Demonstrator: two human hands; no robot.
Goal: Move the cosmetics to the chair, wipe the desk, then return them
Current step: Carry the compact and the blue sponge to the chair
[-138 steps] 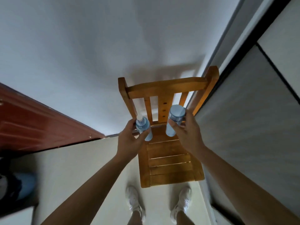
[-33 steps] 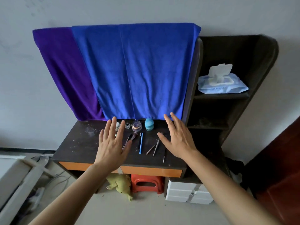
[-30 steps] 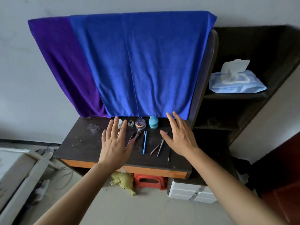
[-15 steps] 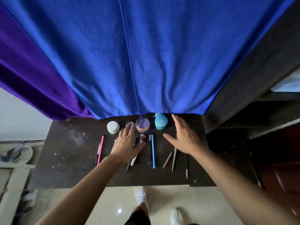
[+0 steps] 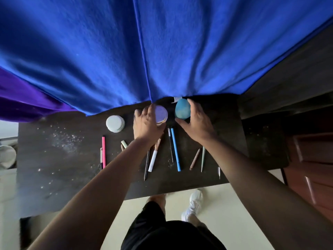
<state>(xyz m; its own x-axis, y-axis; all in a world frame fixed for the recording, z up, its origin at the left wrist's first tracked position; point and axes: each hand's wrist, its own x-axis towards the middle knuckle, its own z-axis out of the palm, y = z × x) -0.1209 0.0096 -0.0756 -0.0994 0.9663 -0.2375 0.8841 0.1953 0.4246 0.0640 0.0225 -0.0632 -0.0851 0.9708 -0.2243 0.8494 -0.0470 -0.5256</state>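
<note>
We look straight down on a dark table (image 5: 59, 165), dusted with white specks (image 5: 65, 139) on its left half. A blue cloth (image 5: 144, 51) hangs over the back edge, with a purple cloth (image 5: 23, 98) at far left. There is a pale floor (image 5: 225, 204) below the front edge, and a reddish-brown cabinet (image 5: 311, 168) on the right.

Our left hand (image 5: 146, 123) reaches to the back of the table, fingers curled around the left side of a clear jar (image 5: 161, 114) with a lilac lid. They touch it, but we can't tell if the grip is closed. Our right hand (image 5: 197, 123) cups the teal egg (image 5: 182, 109), thumb low on the left and fingers wrapped round the right side. Both items sit at the back edge, just under the blue hem, side by side.

The rest of the cosmetics are on the table: a white jar (image 5: 115, 123) left of the left hand, a pink pencil (image 5: 103, 152), a brush (image 5: 154, 157) with a white handle under the left wrist, a blue pen (image 5: 175, 150), a brown pencil (image 5: 195, 159) and a pale green stick (image 5: 203, 158) beside it, near the right forearm. The thin sticks all lie roughly parallel, pointing front to back.
</note>
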